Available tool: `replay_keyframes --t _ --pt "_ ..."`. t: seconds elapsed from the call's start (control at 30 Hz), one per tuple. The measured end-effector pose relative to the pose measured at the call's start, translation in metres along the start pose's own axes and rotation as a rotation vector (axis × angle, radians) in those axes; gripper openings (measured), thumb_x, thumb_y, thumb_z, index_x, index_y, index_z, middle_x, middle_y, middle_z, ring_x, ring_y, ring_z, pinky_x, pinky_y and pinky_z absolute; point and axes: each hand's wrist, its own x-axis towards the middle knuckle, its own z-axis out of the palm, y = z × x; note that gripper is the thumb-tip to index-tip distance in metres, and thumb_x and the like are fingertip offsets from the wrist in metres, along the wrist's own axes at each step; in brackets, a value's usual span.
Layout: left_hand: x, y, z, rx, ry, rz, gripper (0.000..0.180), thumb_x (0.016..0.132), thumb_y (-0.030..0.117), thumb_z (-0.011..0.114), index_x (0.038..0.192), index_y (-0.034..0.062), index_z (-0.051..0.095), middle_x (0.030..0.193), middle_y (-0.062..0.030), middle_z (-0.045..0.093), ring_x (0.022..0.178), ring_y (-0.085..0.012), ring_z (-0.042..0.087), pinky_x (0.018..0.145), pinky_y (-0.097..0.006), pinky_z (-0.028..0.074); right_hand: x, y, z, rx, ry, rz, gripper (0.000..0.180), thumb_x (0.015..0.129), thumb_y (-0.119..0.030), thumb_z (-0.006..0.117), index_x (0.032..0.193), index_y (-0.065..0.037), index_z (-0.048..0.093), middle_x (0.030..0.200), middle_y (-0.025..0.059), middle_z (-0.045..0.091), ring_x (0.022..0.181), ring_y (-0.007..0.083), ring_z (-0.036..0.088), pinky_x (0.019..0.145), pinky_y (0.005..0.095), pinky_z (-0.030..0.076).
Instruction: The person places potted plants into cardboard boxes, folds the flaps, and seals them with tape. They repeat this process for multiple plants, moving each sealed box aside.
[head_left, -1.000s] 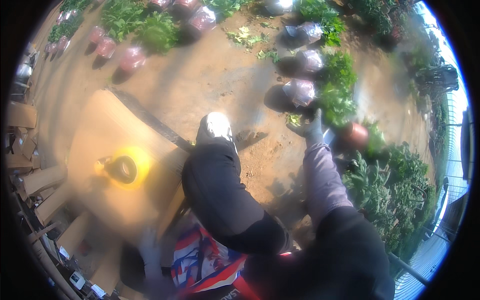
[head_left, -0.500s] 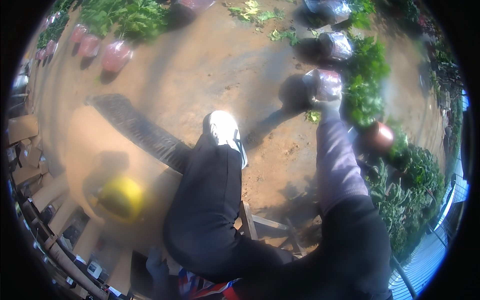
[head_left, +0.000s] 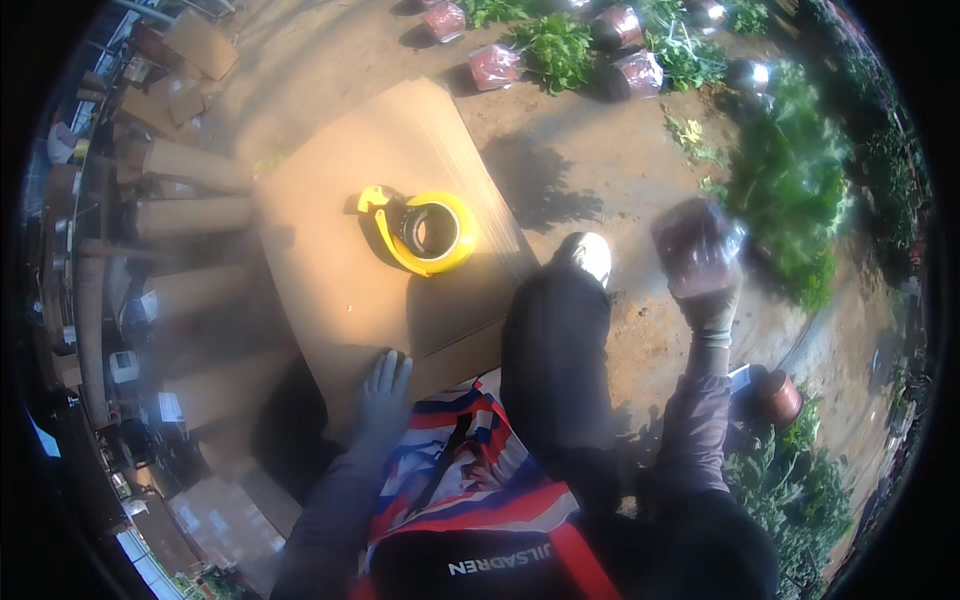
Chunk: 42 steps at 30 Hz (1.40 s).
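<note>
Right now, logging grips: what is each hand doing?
Left hand: open, flat on the cardboard sheet.
Right hand: closed, holding a wrapped plant pot.

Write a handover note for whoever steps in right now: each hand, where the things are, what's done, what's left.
Left hand: gloved, open, flat on the cardboard sheet.
Right hand: gloved, raised, shut on a plastic-wrapped pot, blurred.
Yellow tape dispenser: lying on the cardboard, untouched.
More wrapped pots stand on the dirt by the green plants; a bare brown pot sits to the right.
Done: one wrapped pot is in hand.
Left: the pot is not yet set down.
</note>
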Motion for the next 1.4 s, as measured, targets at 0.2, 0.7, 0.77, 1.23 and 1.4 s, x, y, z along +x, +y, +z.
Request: replay_keyframes --t 0.2,0.7,0.77,1.23,1.4 --pt "0.012 0.007 0.004 0.143 0.231 0.053 0.058 0.087 0.025 0.061 0.144 0.0186 0.052 0.148 -0.0072 0.052 0.138 -0.0273 0.045 0.113 -0.047 0.033 0.151 0.006 -0.083 2.691 -0.428 0.644 0.047 0.102 -0.029 0.050 0.138 0.001 0.048 0.130 0.0155 0.058 0.112 0.0262 0.060 0.097 0.0396 0.050" --pt "0.031 -0.051 0.035 -0.415 0.533 -0.151 0.030 0.089 0.013 0.058 0.114 0.0166 0.074 0.120 -0.0049 0.070 0.114 -0.0266 0.063 0.096 -0.040 0.049 0.209 -0.283 -0.170 2.207 -2.001 -0.183 0.063 0.092 -0.018 0.067 0.148 0.000 0.043 0.136 0.0108 0.060 0.125 0.0209 0.057 0.110 0.0362 0.042" --pt "0.030 -0.048 0.033 -0.532 0.590 -0.234 0.028 0.089 0.015 0.062 0.114 0.0164 0.074 0.117 -0.0069 0.071 0.109 -0.0280 0.063 0.092 -0.041 0.050 0.207 -0.280 -0.153 2.114 -2.041 -0.169 0.062 0.092 -0.017 0.067 0.147 0.000 0.043 0.136 0.0106 0.060 0.124 0.0205 0.057 0.109 0.0354 0.042" --pt "0.019 -0.051 -0.003 -0.283 0.522 -0.165 0.039 0.089 0.011 0.052 0.122 0.0223 0.070 0.119 -0.0018 0.071 0.114 -0.0230 0.064 0.102 -0.046 0.043 0.259 -0.222 -0.052 1.500 -1.324 -0.759 0.055 0.088 -0.005 0.068 0.141 -0.006 0.056 0.141 0.0108 0.058 0.126 0.0224 0.056 0.104 0.0338 0.047" --pt "0.009 -0.038 -0.015 -0.092 0.238 -0.332 0.030 0.084 0.012 0.057 0.107 0.0237 0.073 0.087 -0.0028 0.070 0.089 -0.0205 0.068 0.080 -0.042 0.049 0.217 -0.224 -0.053 1.300 -1.125 -0.698 0.050 0.088 -0.017 0.074 0.135 -0.004 0.060 0.134 0.0128 0.061 0.120 0.0228 0.059 0.097 0.0360 0.051"
